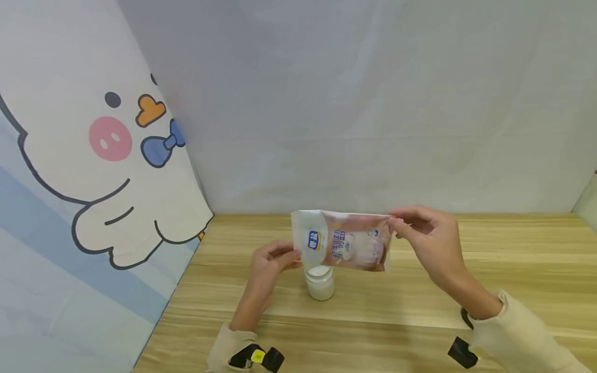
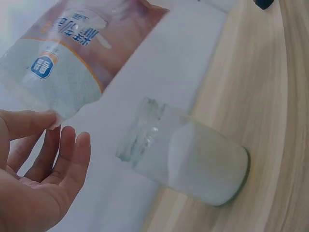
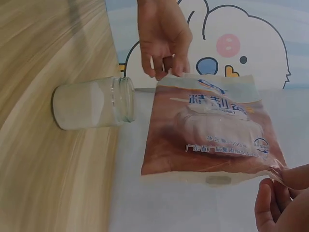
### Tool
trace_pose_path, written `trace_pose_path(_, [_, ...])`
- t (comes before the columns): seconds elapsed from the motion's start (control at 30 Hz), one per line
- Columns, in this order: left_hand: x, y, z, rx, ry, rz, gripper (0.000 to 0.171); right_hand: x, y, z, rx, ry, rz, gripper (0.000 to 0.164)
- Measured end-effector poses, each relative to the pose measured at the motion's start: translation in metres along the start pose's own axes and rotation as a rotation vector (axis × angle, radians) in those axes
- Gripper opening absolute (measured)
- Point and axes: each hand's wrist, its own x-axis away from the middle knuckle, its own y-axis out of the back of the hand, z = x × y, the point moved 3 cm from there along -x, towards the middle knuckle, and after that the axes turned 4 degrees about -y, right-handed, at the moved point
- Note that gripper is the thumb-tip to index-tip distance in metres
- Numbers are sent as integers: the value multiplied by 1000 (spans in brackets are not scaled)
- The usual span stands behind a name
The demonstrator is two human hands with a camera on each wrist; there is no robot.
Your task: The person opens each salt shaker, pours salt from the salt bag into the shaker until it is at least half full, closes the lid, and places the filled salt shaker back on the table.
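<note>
A brown and pale-green plastic salt bag (image 1: 356,243) is held up sideways between both hands, its printed front toward the head camera. My left hand (image 1: 272,269) pinches a lower corner of its pale end between thumb and finger, as the left wrist view shows. At the brown end, my right hand (image 1: 431,243) pinches the upper corner. Just under the bag's pale end stands an open glass jar (image 1: 320,284), upright on the table. White grains fill most of the jar (image 2: 203,159), up to below its threaded neck. In the right wrist view the bag (image 3: 207,130) looks flat and slack.
The wood-grain table (image 1: 373,326) runs back to a pale grey cloth wall (image 1: 373,103). A cloth panel with a cartoon duck (image 1: 130,181) stands along the left edge. Each wrist wears a small black camera.
</note>
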Motion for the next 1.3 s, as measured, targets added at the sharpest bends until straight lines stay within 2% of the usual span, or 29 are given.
trace_pose_path(0.13, [-1,-7,-12,23,-85,-14,18,14,11,-16,26,-63,21,15])
trace_pose_path(0.3, [-1,-18,-22,42,-174,-41,21,37,22,-35,73,-185,133,18])
trace_pose_path(0.47, [0,-30,-31,29,-227,-17,19,58,27,-49,112,-288,209,18])
trace_pose_path(0.73, [0,-49,-46,-93,-214,16,14,80,26,-63,87,-354,305,13])
trace_pose_path(0.97, [-7,-71,-54,-278,-202,79,10,96,20,-75,73,-307,472,11])
trace_pose_path(1.13, [-12,-81,-49,-333,-224,63,10,103,15,-81,56,-307,525,8])
trace_pose_path(1.3, [-16,-90,-39,-346,-240,53,9,109,15,-87,49,-367,554,8])
